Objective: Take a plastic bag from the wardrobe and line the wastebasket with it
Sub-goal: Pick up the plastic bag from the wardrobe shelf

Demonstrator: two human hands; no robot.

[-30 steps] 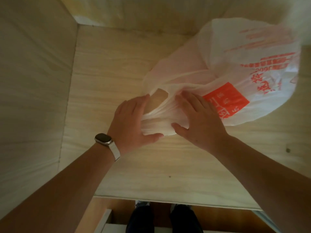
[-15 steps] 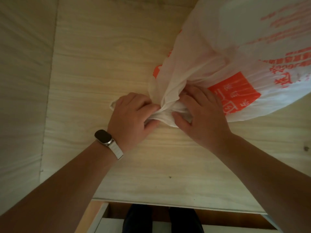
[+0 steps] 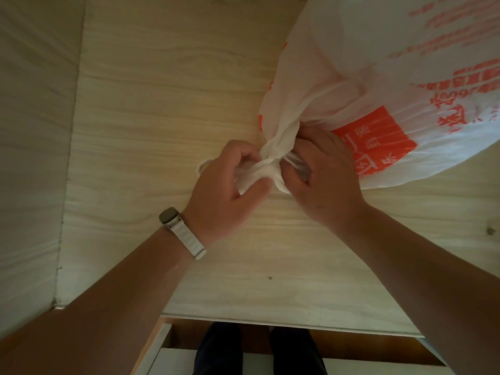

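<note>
A big, full white plastic bag [image 3: 400, 85] with orange print lies on the pale wooden wardrobe shelf [image 3: 167, 109], at the upper right. Its twisted, knotted neck [image 3: 276, 158] points toward me. My left hand [image 3: 230, 188], with a white-strapped watch on the wrist, pinches the bunched plastic on the left side of the knot. My right hand [image 3: 322, 180] grips the knot's right side, fingers curled into the plastic. A thin loop of a bag handle [image 3: 203, 166] sticks out left of my left hand. No wastebasket is in view.
The wardrobe's side wall [image 3: 35, 147] rises close on the left. The shelf's front edge [image 3: 284, 320] runs across below my forearms. Beneath it my dark trouser legs [image 3: 259, 350] and a white drawer edge [image 3: 173, 361] show.
Both hands went from lying over the bag's mouth to gripping its twisted neck. The view has closed in, and my fingers now curl tighter around the knot.
</note>
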